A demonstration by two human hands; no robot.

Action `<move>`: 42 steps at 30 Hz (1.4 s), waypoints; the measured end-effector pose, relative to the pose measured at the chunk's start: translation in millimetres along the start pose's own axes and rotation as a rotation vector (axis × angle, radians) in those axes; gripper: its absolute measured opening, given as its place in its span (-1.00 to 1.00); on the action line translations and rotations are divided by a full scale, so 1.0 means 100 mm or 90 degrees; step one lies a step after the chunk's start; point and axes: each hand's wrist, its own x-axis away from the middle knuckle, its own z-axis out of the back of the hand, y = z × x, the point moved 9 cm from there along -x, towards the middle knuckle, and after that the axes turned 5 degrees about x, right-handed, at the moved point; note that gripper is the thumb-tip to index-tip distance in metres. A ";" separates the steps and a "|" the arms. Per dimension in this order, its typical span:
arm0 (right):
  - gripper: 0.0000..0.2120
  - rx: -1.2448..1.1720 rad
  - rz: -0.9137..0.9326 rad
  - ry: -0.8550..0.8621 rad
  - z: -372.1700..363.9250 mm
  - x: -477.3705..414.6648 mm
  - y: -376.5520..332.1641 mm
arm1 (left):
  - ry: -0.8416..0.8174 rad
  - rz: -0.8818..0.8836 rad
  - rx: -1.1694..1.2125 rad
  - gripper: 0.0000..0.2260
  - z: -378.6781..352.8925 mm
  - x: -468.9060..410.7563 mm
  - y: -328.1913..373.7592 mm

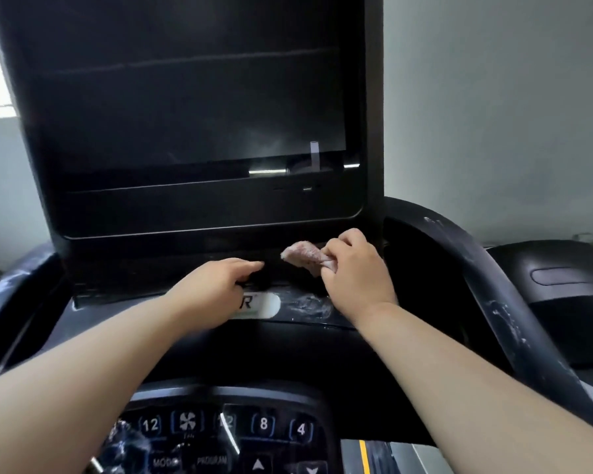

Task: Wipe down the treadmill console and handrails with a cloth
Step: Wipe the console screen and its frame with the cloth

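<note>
Along the console (pixel 288 350) ledge under the dark screen (pixel 192 107), a bunched pink cloth (pixel 303 256) is pinched in the grip of the right hand (pixel 353 271). The grip of the left hand (pixel 216 289) is relaxed and holds nothing, fingers extended at the ledge. Streaks are seen on the ledge and the right handrail (pixel 504 302), so most wiping is judged undone.

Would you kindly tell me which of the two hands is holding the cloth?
The right hand grips the bunched pinkish cloth; the left hand holds nothing and merely touches the console.
</note>
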 end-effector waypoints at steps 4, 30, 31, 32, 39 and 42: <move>-0.75 0.038 0.023 -0.037 -0.19 0.00 -0.14 | 0.059 0.034 -0.018 -0.60 0.17 0.06 -0.34; -0.80 -0.079 -0.502 0.214 -0.37 0.31 -0.61 | 0.206 -0.176 0.009 -0.72 0.86 0.53 -1.63; -0.76 -0.036 -0.502 0.176 -0.43 0.27 -0.67 | 0.201 -0.174 0.000 -0.72 0.86 0.55 -1.72; -0.74 0.004 -0.491 0.151 -0.49 0.23 -0.75 | 0.198 -0.171 -0.004 -0.72 0.86 0.57 -1.79; -0.84 0.081 -0.201 0.002 -1.13 0.09 -1.83 | 0.220 -0.125 0.065 -0.71 0.90 0.64 -2.09; -0.87 0.069 -0.177 -0.006 -1.02 0.08 -1.87 | 0.222 -0.126 0.067 -0.72 0.93 0.68 -2.13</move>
